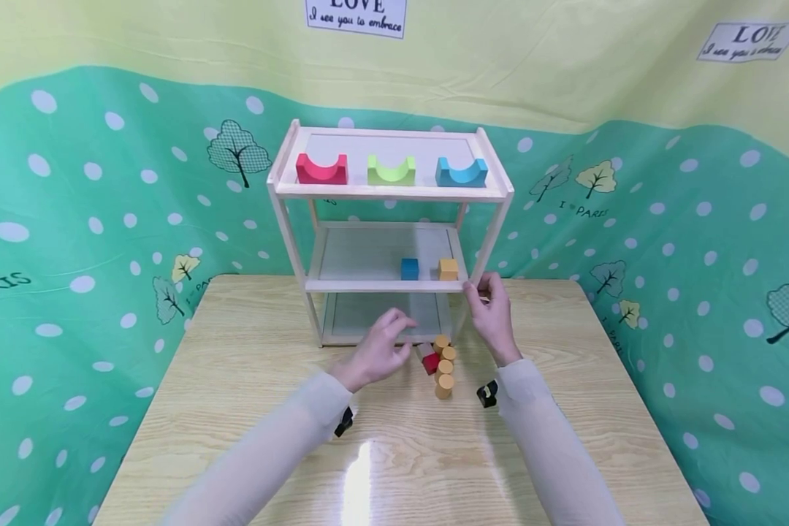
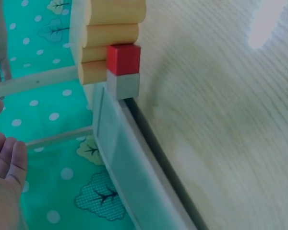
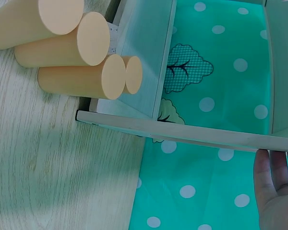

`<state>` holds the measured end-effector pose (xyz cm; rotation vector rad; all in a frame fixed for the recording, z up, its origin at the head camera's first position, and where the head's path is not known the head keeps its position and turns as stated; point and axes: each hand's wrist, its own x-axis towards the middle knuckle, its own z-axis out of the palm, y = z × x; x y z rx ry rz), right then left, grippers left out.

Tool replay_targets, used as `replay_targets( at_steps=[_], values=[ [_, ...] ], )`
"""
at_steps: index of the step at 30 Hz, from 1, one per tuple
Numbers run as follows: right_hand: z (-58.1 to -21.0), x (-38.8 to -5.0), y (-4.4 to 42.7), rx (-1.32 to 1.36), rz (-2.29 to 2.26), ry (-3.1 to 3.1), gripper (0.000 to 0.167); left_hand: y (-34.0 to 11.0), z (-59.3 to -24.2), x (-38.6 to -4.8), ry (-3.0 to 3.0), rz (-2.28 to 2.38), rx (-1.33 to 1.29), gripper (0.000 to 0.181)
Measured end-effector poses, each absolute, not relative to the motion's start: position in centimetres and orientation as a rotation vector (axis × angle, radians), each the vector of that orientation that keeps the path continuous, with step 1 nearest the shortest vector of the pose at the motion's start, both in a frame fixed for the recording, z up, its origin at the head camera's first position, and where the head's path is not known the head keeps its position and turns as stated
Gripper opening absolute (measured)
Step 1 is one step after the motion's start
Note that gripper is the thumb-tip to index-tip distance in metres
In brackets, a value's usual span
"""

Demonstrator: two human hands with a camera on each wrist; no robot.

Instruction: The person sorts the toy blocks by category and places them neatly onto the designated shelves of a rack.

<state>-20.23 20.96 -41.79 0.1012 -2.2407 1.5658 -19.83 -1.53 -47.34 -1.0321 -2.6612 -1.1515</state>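
Note:
My left hand (image 1: 378,352) is held in front of the lowest tier of a small white three-tier shelf (image 1: 394,192), fingers loosely bent, with nothing in it. At the shelf's right front post, level with the middle tier, my right hand (image 1: 492,318) grips the post; its fingers (image 3: 266,175) touch the wood in the right wrist view. Between the hands, on the table, stand several wooden cylinders (image 1: 443,387) in a row. Beside them lie a red cube (image 2: 123,59) and a pale grey cube (image 2: 123,86). The middle tier carries a blue cube (image 1: 410,269) and a yellow cube (image 1: 448,269).
On the top tier sit a red arch block (image 1: 321,177), a green arch block (image 1: 391,175) and a blue arch block (image 1: 461,177). The shelf stands on a wooden table (image 1: 256,409) before a green dotted cloth (image 1: 138,241).

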Motion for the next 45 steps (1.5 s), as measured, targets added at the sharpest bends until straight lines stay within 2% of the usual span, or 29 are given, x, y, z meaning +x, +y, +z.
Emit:
replay_targets(
  at_steps=[18, 45],
  values=[
    [-41.9, -20.2, 20.9, 0.097, 1.568, -2.245, 0.020, -0.5, -50.7, -19.9, -2.808, -1.109, -1.010, 0.042],
    [-42.0, -20.4, 21.0, 0.100, 1.570, -2.241, 0.021, 1.1, -53.7, -20.9, -2.896, -0.933, -1.026, 0.043]
  ],
)
